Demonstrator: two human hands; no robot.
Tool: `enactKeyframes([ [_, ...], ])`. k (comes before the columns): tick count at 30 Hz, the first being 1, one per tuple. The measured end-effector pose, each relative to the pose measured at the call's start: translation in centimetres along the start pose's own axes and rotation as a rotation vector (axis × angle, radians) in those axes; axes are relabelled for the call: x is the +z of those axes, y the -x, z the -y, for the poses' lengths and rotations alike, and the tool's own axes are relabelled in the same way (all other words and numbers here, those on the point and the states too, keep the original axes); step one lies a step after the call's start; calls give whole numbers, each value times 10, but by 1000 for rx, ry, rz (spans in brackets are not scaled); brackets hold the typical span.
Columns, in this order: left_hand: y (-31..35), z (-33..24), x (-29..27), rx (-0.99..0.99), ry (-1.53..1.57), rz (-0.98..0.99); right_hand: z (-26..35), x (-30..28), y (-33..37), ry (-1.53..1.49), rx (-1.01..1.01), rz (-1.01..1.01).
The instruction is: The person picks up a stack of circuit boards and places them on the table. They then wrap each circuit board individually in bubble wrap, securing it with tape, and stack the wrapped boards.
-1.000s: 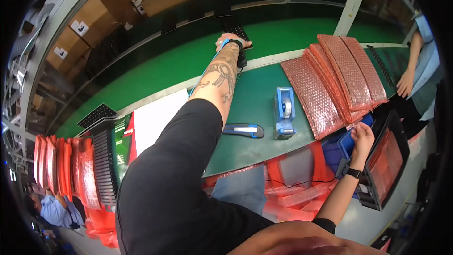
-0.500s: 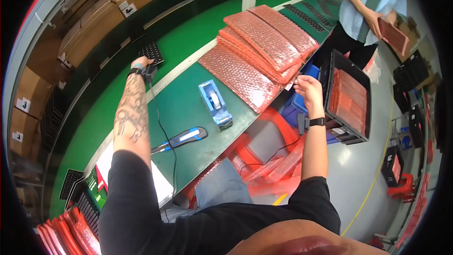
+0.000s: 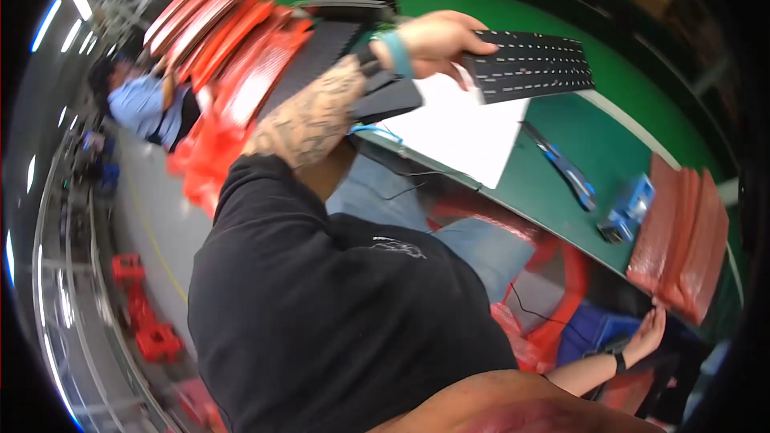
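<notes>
My left hand (image 3: 437,40) is closed on the near end of a thin black panel (image 3: 533,68) with rows of small pale slots. It is raised above a white sheet (image 3: 473,132) and the green bench. Far to the right, my right hand (image 3: 644,338) hangs low beside the bench edge. Its fingers stretch up toward the lower corner of a pile of red bubble-wrap bags (image 3: 678,236); nothing shows in them, though they are small and blurred. A blue tape dispenser (image 3: 630,210) stands by that pile, and a blue-black utility knife (image 3: 568,175) lies left of it.
More dark panels (image 3: 313,56) lie left of the sheet, beside a tall row of red bubble-wrap bags (image 3: 228,40). A person in light blue (image 3: 144,104) is behind that row. Blue bins (image 3: 593,329) and loose red wrap (image 3: 561,289) are below the bench. A black cable crosses its front edge.
My view has swung left. My left hand has lifted the black panel off the green surface and brought it over the white sheet. My right hand remains beside the corner of the bag pile.
</notes>
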State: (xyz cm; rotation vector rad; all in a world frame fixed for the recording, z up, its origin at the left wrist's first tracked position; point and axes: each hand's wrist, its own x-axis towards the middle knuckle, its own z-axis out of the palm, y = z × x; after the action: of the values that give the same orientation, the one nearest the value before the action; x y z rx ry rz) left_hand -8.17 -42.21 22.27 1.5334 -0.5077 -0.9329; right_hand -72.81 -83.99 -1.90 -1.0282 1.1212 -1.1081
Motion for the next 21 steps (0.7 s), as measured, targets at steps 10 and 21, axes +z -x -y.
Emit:
enactKeyframes([
  [10, 156, -10, -324, 329, -1178, -430, -22, 13, -42, 77, 67, -73],
  [21, 67, 50, -457, 342, -902, -503, -17, -38, -69, 104, 309, -181],
])
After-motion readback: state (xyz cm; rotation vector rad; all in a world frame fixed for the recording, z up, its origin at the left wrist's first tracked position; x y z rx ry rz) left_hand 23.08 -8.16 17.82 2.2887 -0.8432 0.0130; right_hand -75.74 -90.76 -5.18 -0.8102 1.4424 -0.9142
